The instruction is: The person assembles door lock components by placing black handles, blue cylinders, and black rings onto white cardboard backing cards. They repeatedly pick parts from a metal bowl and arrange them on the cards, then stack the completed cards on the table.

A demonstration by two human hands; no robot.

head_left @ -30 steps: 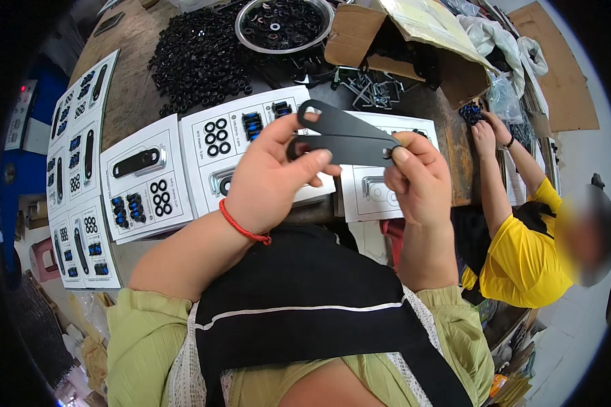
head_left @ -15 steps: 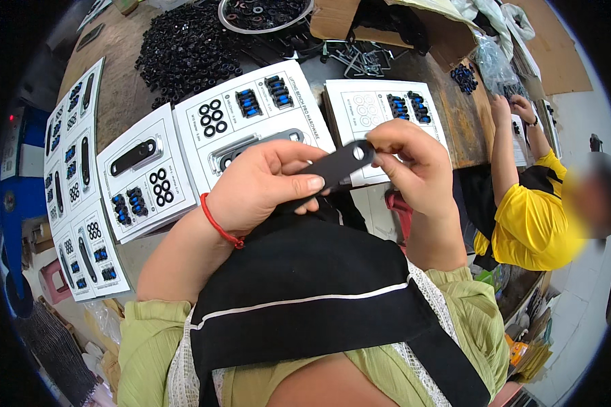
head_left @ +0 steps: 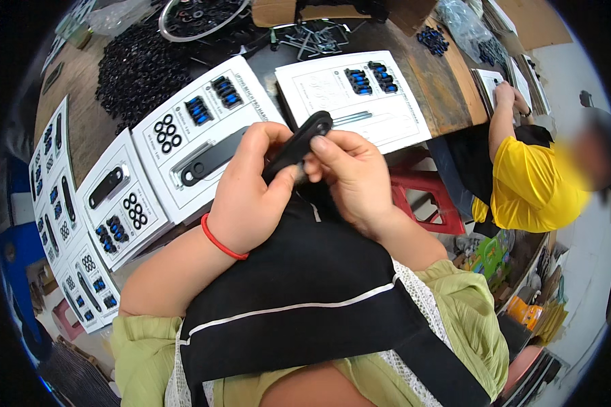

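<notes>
A black flat metal bar (head_left: 308, 138) with a rounded end is held above my lap, tilted with its far end to the upper right. My left hand (head_left: 246, 193) wraps round its lower part. Close beside it, my right hand (head_left: 352, 175) has its thumb on the bar near the far end; its other fingers are bent and partly hidden. Behind my left hand lies a printed card (head_left: 157, 102) with a similar bar (head_left: 214, 159), black rings (head_left: 168, 133) and blue-banded black bolts (head_left: 199, 110) on it.
A right-hand card stack (head_left: 387, 129) carries bolts and thin metal rods. More filled cards (head_left: 125, 197) lie left. Behind are a heap of small black parts (head_left: 142, 85), a round metal-rimmed tray (head_left: 166, 30) and hex keys (head_left: 312, 39). A co-worker in yellow (head_left: 533, 180) works at right.
The bar has turned from nearly level to a steeper slant. My right hand has shifted from its far tip down along its side. The whole view has swung somewhat.
</notes>
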